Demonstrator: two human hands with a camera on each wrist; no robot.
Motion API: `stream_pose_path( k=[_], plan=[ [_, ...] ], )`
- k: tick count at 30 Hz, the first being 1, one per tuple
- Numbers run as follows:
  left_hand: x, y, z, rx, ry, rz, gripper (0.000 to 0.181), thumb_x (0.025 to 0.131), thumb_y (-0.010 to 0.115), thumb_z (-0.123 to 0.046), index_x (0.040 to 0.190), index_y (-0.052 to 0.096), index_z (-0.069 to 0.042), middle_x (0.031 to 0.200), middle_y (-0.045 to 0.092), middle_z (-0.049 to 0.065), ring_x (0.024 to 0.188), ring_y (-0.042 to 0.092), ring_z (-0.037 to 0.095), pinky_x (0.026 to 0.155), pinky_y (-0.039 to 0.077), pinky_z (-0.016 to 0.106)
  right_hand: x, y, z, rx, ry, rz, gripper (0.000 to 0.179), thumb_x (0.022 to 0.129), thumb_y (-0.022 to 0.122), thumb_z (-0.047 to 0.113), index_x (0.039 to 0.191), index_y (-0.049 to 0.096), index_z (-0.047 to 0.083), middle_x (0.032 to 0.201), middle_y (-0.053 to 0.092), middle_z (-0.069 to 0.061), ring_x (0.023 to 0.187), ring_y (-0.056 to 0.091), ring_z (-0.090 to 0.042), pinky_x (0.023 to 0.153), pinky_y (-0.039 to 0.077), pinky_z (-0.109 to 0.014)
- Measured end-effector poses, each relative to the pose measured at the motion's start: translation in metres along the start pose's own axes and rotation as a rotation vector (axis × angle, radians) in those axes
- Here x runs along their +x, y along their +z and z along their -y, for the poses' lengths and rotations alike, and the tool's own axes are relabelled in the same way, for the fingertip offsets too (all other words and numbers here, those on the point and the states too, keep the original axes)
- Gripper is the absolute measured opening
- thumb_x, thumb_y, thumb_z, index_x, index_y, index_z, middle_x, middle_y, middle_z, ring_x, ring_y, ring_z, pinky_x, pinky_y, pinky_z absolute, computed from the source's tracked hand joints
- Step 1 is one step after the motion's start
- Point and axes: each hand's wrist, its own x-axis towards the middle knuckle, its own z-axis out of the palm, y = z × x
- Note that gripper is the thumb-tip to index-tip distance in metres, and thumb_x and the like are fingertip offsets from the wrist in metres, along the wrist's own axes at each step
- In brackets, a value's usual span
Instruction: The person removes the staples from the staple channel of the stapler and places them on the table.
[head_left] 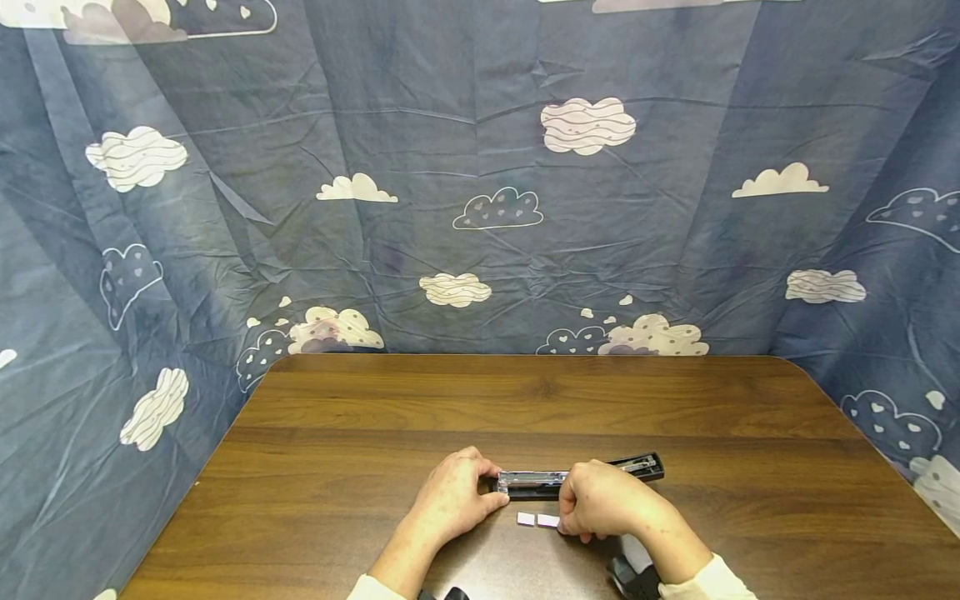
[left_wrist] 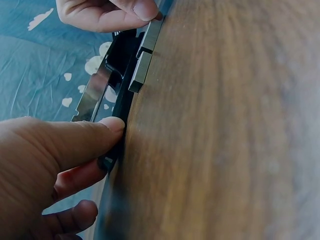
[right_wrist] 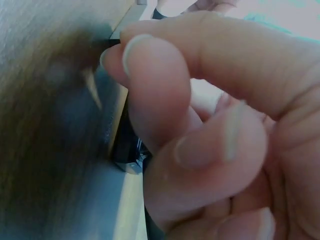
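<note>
An opened black stapler [head_left: 536,490] lies lengthwise on the table, its metal magazine showing. My left hand [head_left: 453,496] grips its left end between thumb and fingers; in the left wrist view the thumb presses on the black base [left_wrist: 122,102]. Just in front of the stapler lie two short staple strips, end to end: a left one [head_left: 526,518] and a right one [head_left: 548,521]. My right hand [head_left: 603,498], fingers curled, pinches the far end of the right strip, which its fingertips partly hide. This hand also covers the middle of the stapler in the head view.
The brown wooden table [head_left: 337,400] reaches back to a blue curtain [head_left: 420,142] with cloud prints, which also hangs at both sides. A black wrist device [head_left: 633,577] sits under the right wrist near the front.
</note>
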Motion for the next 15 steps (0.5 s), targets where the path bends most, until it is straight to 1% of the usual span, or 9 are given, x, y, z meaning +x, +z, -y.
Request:
stream_pose_path(
  k=[6, 11, 13, 15],
  plan=[
    [-0.0003, 0.0005, 0.0018, -0.033, -0.003, 0.008, 0.029, 0.071, 0.077, -0.035, 0.095, 0.071, -0.019, 0.086, 0.057, -0.013, 0.081, 0.055, 0.006, 0.074, 0.046, 0.028, -0.001, 0.0002, 0.0002, -0.002, 0.003, 0.002, 0.023, 0.067, 0.074, 0.018, 0.052, 0.058, 0.026, 0.041, 0.049, 0.017, 0.032, 0.046, -0.002, 0.038, 0.04, -0.025],
    [-0.0025, -0.0002, 0.0037, -0.083, -0.018, 0.019, 0.028, 0.071, 0.076, -0.035, 0.096, 0.07, -0.021, 0.091, 0.058, -0.013, 0.086, 0.056, 0.006, 0.078, 0.046, 0.029, -0.0001, -0.0019, -0.0004, -0.002, -0.011, 0.006, 0.023, 0.069, 0.073, 0.02, 0.052, 0.058, 0.026, 0.042, 0.049, 0.018, 0.034, 0.046, -0.002, 0.039, 0.04, -0.024],
    [-0.0036, -0.0001, 0.0044, -0.104, -0.028, 0.024, 0.029, 0.071, 0.076, -0.036, 0.096, 0.07, -0.022, 0.091, 0.058, -0.014, 0.086, 0.056, 0.006, 0.077, 0.046, 0.029, 0.0011, -0.0043, -0.0007, 0.002, -0.026, -0.01, 0.024, 0.072, 0.072, 0.021, 0.054, 0.058, 0.025, 0.043, 0.049, 0.019, 0.036, 0.047, -0.001, 0.04, 0.039, -0.024],
    [-0.0044, 0.0001, 0.0047, -0.127, -0.027, 0.024, 0.032, 0.07, 0.077, -0.037, 0.098, 0.069, -0.022, 0.091, 0.057, -0.014, 0.084, 0.055, 0.005, 0.076, 0.046, 0.029, 0.0023, -0.0077, -0.0008, -0.008, -0.037, -0.059, 0.026, 0.076, 0.07, 0.024, 0.054, 0.057, 0.025, 0.044, 0.046, 0.02, 0.039, 0.045, 0.0, 0.04, 0.037, -0.023]
  ],
)
